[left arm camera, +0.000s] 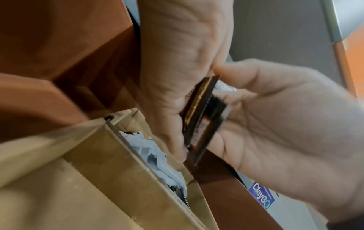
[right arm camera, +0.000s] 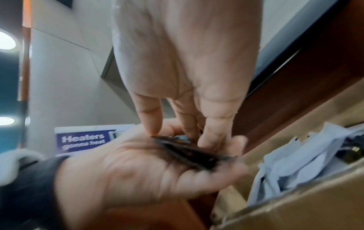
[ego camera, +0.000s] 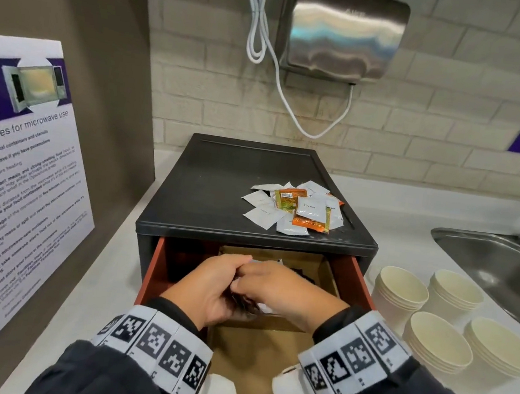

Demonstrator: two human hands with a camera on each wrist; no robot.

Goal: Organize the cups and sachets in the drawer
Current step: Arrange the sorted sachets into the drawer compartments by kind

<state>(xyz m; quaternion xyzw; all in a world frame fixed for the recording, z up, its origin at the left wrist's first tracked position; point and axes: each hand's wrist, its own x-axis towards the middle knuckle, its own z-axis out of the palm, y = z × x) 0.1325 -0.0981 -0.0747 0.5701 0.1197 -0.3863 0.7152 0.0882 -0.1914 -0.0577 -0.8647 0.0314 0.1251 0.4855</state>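
Head view showed the counter (ego camera: 360,251) carrying a black cabinet (ego camera: 219,198), its red drawer (ego camera: 355,280) pulled open beneath both hands. A cardboard box (ego camera: 329,275) sat inside the drawer, directly under the grip, with white sachets (left arm camera: 155,157) lying in it. Paper cups (ego camera: 399,294) stood in four stacks right of the hands; loose sachets (ego camera: 296,209) lay on the cabinet top beyond them. The left hand (left arm camera: 285,124) cupped a stack of dark sachets (left arm camera: 201,115) in its palm, fingers curled round it. The right hand (right arm camera: 189,70) pinched the same stack from above.
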